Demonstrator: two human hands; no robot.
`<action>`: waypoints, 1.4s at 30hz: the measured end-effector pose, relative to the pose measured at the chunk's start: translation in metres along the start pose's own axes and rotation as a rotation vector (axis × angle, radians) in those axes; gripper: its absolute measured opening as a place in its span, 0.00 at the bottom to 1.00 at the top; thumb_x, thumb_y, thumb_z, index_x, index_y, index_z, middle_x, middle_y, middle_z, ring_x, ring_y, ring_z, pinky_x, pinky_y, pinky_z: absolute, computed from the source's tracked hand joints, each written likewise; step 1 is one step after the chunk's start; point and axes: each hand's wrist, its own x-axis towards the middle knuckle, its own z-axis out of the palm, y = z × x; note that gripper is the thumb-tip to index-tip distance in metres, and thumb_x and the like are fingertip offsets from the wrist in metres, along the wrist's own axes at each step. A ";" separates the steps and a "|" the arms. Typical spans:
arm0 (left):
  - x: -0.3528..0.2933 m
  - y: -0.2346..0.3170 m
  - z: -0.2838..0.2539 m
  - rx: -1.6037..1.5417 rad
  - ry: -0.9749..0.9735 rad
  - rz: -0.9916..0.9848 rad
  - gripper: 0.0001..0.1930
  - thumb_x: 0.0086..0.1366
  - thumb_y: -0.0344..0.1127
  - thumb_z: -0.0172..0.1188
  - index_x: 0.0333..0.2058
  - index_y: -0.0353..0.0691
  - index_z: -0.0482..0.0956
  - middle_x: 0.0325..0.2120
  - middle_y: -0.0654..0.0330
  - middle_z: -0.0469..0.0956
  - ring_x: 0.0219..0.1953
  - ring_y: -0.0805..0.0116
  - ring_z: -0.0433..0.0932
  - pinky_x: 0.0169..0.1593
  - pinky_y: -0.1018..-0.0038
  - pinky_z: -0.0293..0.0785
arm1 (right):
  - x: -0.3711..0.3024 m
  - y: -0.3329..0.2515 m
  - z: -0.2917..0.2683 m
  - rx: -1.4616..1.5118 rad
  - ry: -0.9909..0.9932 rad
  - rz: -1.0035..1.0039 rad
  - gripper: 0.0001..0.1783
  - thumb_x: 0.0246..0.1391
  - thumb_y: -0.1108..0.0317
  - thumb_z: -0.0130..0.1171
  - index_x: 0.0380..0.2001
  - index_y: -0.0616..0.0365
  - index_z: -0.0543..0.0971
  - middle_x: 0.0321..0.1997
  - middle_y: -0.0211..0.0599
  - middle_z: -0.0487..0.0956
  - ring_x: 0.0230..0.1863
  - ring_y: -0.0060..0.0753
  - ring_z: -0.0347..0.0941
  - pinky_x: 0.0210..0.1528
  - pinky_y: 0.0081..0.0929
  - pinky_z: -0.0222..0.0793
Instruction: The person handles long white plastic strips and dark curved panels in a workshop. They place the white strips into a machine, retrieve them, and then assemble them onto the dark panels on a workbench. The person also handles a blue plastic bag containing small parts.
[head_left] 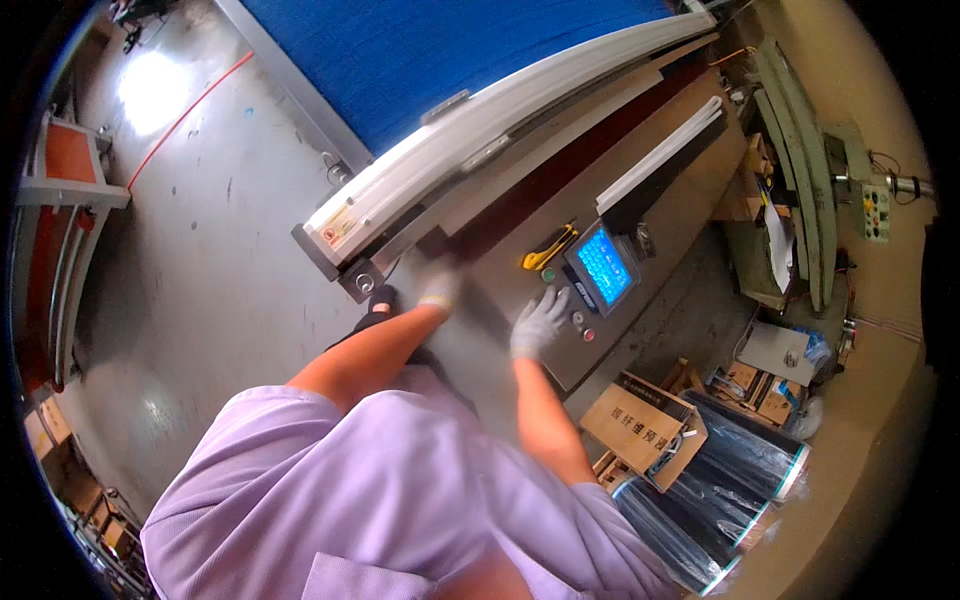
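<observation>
Control panel (560,300) of grey machine (520,215), centre-right, blue touchscreen (603,267) plus round buttons (583,327). Right hand (538,322), gloved, fingers spread flat on panel just left of buttons, holding nothing. Left hand (437,290), gloved, blurred, on machine top near panel's left; grip unclear. Risks: spread fingers could bump a button; yellow utility knife (548,247) lies loose just beyond hands, could get knocked or nick a glove. Blue sheet (450,50) on white-edged bed, far. Grey concrete floor (200,260) left, cardboard box (640,428) and dark film rolls (725,470) near right.
</observation>
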 end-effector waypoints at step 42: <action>0.005 0.075 -0.009 -1.203 -0.049 -0.729 0.13 0.58 0.42 0.62 0.34 0.37 0.76 0.29 0.59 0.77 0.29 0.67 0.72 0.35 0.71 0.69 | 0.020 0.053 -0.013 0.270 0.044 -0.122 0.36 0.49 0.59 0.62 0.61 0.51 0.62 0.65 0.48 0.58 0.64 0.51 0.58 0.63 0.45 0.57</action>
